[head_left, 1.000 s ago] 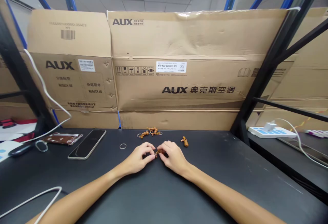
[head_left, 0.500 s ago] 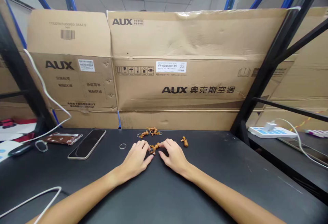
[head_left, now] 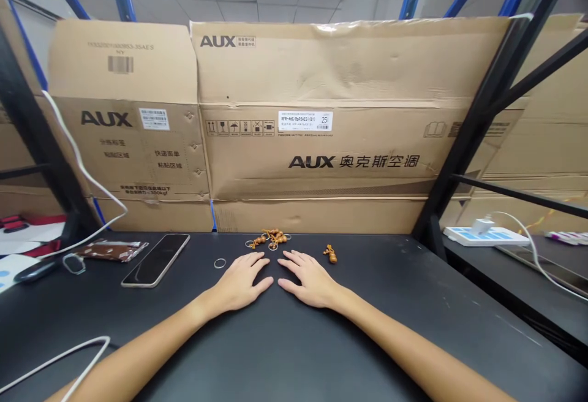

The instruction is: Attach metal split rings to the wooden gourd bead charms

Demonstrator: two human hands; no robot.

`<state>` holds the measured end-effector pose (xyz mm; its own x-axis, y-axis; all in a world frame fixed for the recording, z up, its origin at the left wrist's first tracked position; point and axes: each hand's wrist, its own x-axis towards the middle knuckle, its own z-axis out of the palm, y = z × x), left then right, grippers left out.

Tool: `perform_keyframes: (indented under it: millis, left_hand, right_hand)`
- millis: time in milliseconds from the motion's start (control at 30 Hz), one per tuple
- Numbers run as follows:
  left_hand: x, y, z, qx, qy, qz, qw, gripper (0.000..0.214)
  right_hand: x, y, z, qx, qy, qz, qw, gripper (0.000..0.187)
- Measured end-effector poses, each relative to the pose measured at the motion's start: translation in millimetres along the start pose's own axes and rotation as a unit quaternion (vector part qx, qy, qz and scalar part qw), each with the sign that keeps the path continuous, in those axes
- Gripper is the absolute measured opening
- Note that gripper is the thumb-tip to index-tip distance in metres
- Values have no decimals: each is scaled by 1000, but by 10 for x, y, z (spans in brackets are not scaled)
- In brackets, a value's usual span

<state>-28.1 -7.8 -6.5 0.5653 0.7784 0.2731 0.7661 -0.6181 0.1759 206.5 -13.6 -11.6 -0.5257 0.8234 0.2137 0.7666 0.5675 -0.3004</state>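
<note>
My left hand (head_left: 244, 280) lies flat on the black table, fingers stretched out and holding nothing. Opposite it, my right hand (head_left: 307, 278) rests the same way, its fingers apart, with a narrow gap between the two thumbs. Just beyond the fingertips is a small pile of gourd-shaped wooden keychains (head_left: 274, 238) with orange cords and metal rings. A loose metal key ring (head_left: 220, 263) lies to the left of my left hand. To the right of the pile, past my right hand, lies a single wooden gourd pendant (head_left: 331, 254) with its cord; no ring shows on it.
On the left are a smartphone (head_left: 157, 260), a brown packet (head_left: 111, 250) and a white cable (head_left: 87, 347). Large cardboard boxes (head_left: 316, 215) stand along the back edge. A black metal post (head_left: 452, 163) rises at the right, with a white power strip (head_left: 478, 236) beyond it.
The keychain that was between my fingertips now lies with the pile at the back. Both hands have let go and flattened onto the table.
</note>
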Motion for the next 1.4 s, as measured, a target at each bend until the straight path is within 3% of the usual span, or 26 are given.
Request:
perform_keyframes:
  millis: [233, 800, 1200, 1400]
  left_hand:
    - [-14, -42, -43, 11, -35, 17, 999, 60]
    - [-23, -45, -6, 4, -8, 31, 999, 59]
    - [-14, -25, -14, 7, -24, 21, 999, 60]
    - [-33, 24, 19, 38, -12, -51, 998, 61]
  right_hand:
    - [-4, -18, -42, 19, -33, 9, 999, 66]
    - [27, 59, -68, -2, -65, 50, 997, 72]
    - [-88, -148, -74, 15, -86, -18, 996, 76]
    - [-81, -152, -81, 16, -78, -15, 997, 75]
